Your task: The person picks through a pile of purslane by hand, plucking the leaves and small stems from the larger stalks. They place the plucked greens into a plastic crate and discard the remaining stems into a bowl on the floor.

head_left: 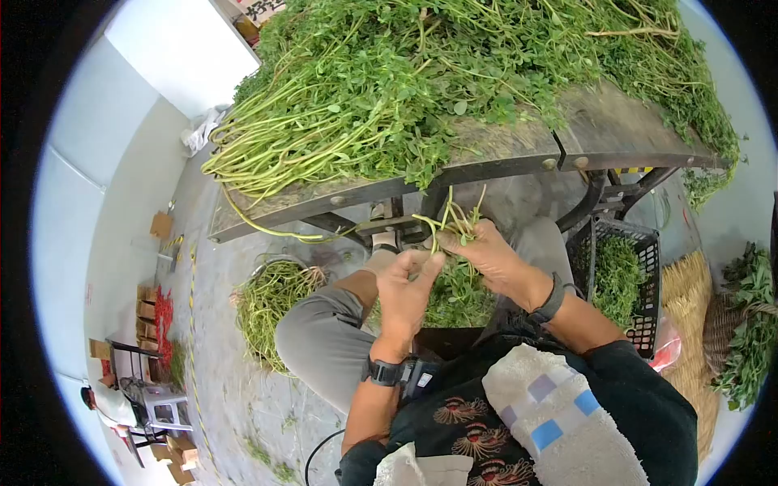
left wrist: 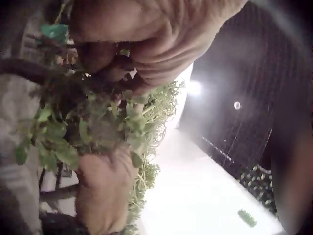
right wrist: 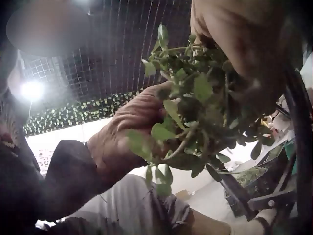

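Between both hands is a small bunch of leafy green stems [head_left: 450, 219], low in front of the table edge. My right hand [head_left: 496, 259] grips the bunch, its stems sticking out past the thumb. The left hand [head_left: 403, 290] pinches one stem between thumb and fingers, close beside the right. In the right wrist view, small rounded leaves [right wrist: 203, 88] hang between the two hands and hide some of the fingers. More cut greens [head_left: 462, 296] lie below the hands, between the knees.
A large heap of the same greens [head_left: 389, 89] covers much of the wooden table [head_left: 494, 142]. Bare stems fill a round container [head_left: 275, 304] by the left knee. A black crate [head_left: 647, 279] of greens stands at right, near a straw mat [head_left: 687, 324]. Another person [head_left: 113, 405] sits far left.
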